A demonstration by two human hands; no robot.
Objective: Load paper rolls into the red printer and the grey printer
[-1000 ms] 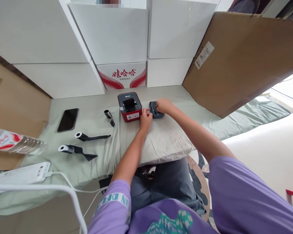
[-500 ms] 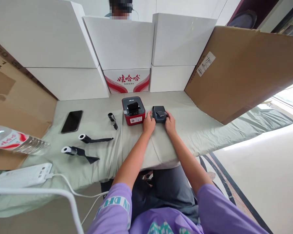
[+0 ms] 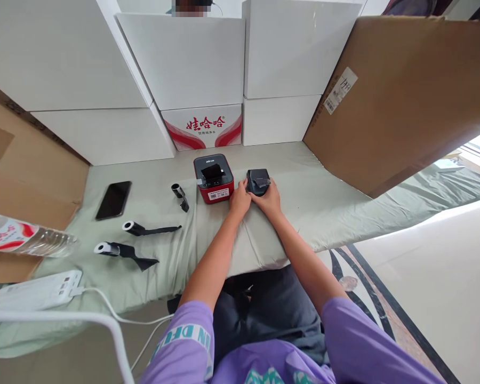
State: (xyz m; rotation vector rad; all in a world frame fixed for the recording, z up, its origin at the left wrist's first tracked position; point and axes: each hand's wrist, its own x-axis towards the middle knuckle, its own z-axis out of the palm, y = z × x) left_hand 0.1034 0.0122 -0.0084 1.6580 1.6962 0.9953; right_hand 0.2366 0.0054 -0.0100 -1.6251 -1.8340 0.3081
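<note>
At the far left edge I see a clear plastic water bottle (image 3: 22,240) lying on its side, and below it a white power strip (image 3: 36,289) with a smooth white cable. To the right of these, two black ribbon rolls (image 3: 122,239) with white cores lie on the pale green cloth (image 3: 324,208), each with a loose flat strip. A black phone (image 3: 113,199), flat and glossy, lies above them in the left part of the frame. Near the centre there is a small black cylinder (image 3: 179,194), then a red box-shaped label printer (image 3: 213,178) with rounded corners and a dark open top.

Just right of the printer my left hand (image 3: 240,201) and my right hand (image 3: 267,199) meet at a small dark grey cartridge (image 3: 257,180), a rounded matte plastic block. Both hands touch its near edge with narrow, curled fingers; whether they really grip it, I cannot tell. The cartridge rests on the cloth at the centre of the frame.

Behind stand smooth white boxes (image 3: 184,58), and on the right a brown cardboard sheet (image 3: 408,90) leans.
</note>
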